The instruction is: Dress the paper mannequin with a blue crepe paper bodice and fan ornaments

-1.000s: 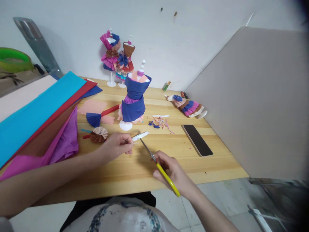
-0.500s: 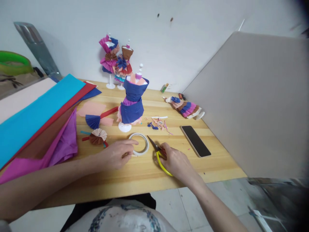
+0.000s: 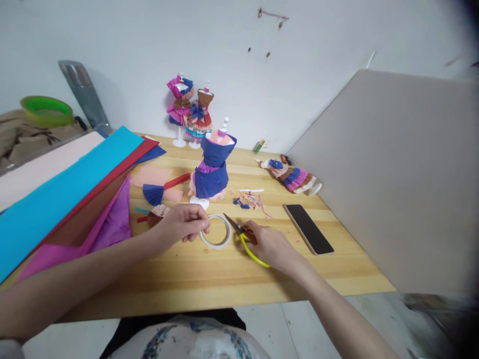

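Observation:
My left hand (image 3: 187, 224) has its fingers curled together over the left side of a white tape roll (image 3: 227, 238); whatever it may pinch is too small to make out. Scissors with yellow handles (image 3: 251, 253) are in my right hand (image 3: 267, 244), their closed-looking blades pointing up-left beside the roll. Just beyond the hands, a small dress form in blue paper (image 3: 213, 172) stands upright. A blue paper fan (image 3: 153, 194) with a red strip lies left of it, and a brown and cream rosette (image 3: 159, 213) is partly hidden by my left hand.
Coloured paper sheets (image 3: 82, 184) cover the left side. A phone (image 3: 309, 229) lies at right, below a toppled dress form (image 3: 290, 175). Paper scraps (image 3: 250, 199) are mid-table. Two dressed forms (image 3: 180, 107) stand near the wall. A grey partition (image 3: 392, 174) borders the right.
My left hand has drawn its extended finger in and moved slightly up, now closed beside the tape roll. The scissors stay in my right hand. The view has tilted up, showing more wall.

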The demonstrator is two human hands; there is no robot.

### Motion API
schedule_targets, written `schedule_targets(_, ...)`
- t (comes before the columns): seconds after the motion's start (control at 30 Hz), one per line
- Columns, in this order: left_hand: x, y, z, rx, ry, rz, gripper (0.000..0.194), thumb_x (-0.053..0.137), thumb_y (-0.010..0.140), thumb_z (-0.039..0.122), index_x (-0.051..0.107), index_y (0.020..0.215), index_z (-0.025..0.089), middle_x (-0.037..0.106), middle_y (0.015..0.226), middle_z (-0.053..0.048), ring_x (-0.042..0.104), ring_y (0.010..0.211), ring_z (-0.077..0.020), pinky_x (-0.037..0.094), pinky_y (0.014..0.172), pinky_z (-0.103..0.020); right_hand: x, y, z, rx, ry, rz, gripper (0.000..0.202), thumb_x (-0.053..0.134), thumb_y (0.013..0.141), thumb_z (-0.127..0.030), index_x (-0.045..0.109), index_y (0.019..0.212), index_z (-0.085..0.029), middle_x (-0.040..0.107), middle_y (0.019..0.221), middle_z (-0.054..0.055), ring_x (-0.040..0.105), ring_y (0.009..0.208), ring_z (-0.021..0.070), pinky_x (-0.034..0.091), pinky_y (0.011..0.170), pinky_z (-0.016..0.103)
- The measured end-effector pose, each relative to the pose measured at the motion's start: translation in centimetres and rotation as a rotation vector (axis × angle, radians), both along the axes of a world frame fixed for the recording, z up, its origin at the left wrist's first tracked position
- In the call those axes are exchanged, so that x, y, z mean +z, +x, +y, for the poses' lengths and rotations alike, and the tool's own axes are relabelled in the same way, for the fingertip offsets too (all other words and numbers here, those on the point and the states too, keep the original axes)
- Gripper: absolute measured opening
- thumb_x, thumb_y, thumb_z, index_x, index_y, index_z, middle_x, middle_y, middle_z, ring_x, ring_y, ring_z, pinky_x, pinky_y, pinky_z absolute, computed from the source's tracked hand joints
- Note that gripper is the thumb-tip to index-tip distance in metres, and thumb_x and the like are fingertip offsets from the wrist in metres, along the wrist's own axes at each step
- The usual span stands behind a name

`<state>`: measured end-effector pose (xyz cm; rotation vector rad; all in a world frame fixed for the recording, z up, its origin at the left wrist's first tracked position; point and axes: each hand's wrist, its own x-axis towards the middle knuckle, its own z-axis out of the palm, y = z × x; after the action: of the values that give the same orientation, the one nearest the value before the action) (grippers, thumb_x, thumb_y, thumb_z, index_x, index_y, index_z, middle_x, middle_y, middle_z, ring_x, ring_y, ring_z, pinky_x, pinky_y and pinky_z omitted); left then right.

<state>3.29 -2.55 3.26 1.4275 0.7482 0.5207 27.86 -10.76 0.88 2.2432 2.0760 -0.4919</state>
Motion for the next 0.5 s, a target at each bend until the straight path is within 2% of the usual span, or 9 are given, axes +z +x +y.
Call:
schedule_targets(0.07,0.0,0.0,0.1,0.004,-0.001,-0.014,0.025,0.067,0.072,0.039,0.059,0.068,0.016,0.055,0.051,0.004,0.04,0.04,-0.0049,0.03,0.04,-0.018,-0.2,-0.4,0.2,-0.016,0.048,-0.067,0.038,0.051,0.087,-0.024,0.06,0.123,-0.016,0.076,0.102,0.014,0.071,0.087,0.0284,0.034,0.062,0.03)
schedule_targets(0.2,-0.2,-0.2,0.2,0.025,0.034,-0.012,0.024,0.067,0.07,0.038,0.059,0.067,0.016,0.063,0.061,0.001,0.043,0.041,-0.0048,0.03,0.039,-0.019,0.7,-0.7,0.1,0.025,0.015,0.015,0.052,0.055,0.083,-0.022,0.054,0.136,-0.021,0.076,0.104,0.01,0.071,0.092,0.0276,0.038,0.067,0.03)
schedule_targets(0.3,0.0,-0.4,0.4,0.045,0.105,-0.011,0.022,0.065,0.071,0.037,0.058,0.066,0.016,0.065,0.064,-0.001,0.044,0.042,-0.0054,0.031,0.039,-0.019,2.1,-0.6,-0.2,0.003,0.044,0.021,0.04,0.055,0.087,-0.024,0.063,0.126,-0.021,0.076,0.093,0.01,0.07,0.085,0.0272,0.04,0.067,0.031)
schedule_targets(0.4,0.6,-0.6,0.5,0.022,0.189,0.015,0.019,0.063,0.073,0.033,0.06,0.067,0.016,0.064,0.065,-0.001,0.045,0.046,-0.0061,0.035,0.043,-0.019,3.2,-1.0,-0.2,-0.006,0.262,0.141,0.024,0.056,0.089,-0.025,0.07,0.107,-0.018,0.075,0.087,0.011,0.067,0.074,0.0236,0.043,0.065,0.032)
schedule_targets(0.5,1.5,-0.8,0.5,-0.018,0.283,0.033,0.017,0.061,0.077,0.031,0.06,0.069,0.016,0.06,0.061,0.001,0.043,0.047,-0.006,0.033,0.044,-0.018,4.1,-2.3,0.3,0.089,0.515,0.534,0.021,0.061,0.09,-0.032,0.07,0.103,-0.019,0.072,0.086,0.008,0.062,0.069,0.0182,0.046,0.061,0.03)
